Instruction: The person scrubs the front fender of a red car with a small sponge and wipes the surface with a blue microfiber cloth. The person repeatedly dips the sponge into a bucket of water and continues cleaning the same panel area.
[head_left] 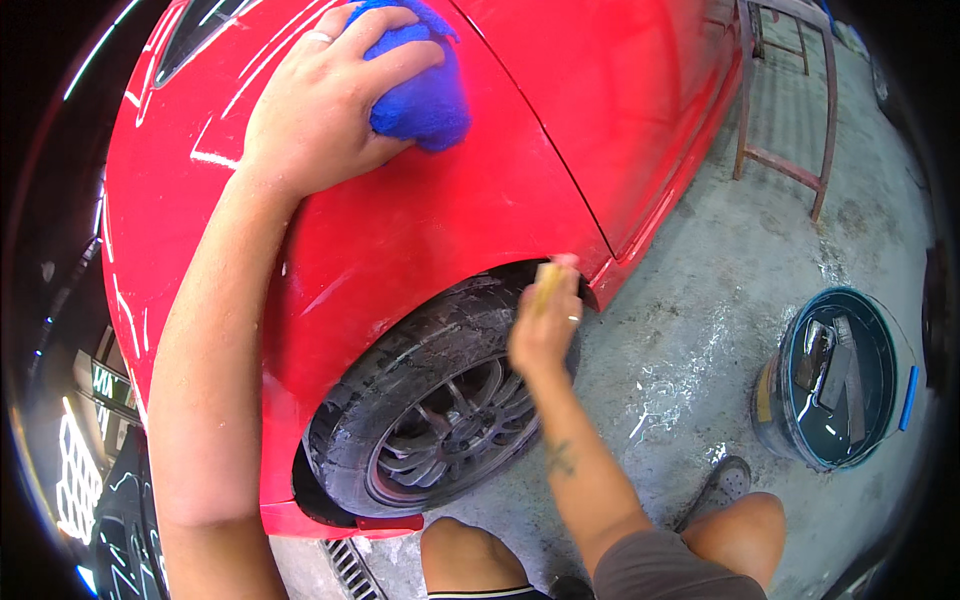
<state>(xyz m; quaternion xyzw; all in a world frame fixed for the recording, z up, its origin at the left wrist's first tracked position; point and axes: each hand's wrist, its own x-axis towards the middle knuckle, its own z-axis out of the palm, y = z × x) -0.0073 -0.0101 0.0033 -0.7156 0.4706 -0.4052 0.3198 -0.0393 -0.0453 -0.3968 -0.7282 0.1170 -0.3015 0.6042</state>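
Note:
My left hand (310,115) is closed around a bunched blue cloth (425,100), which rests against the upper side of a red car (400,225). Lower down and to the right, my right hand (543,335) grips a small yellowish pad (547,285) at the rear edge of the wheel arch. Motion blurs this hand, and the pad's exact kind is unclear. Just beneath, a black tyre (345,445) with a dark spoked wheel (455,430) sits inside the arch. Pale smears and scratches mark the red paint above the tyre.
On the grey wet floor (660,390) to the right stands a dark bucket (770,420) with a blue handle grip, holding water and several flat dark tools. A rusty metal stand (785,168) is beyond it. A floor grate (355,570) lies near the car's lower edge.

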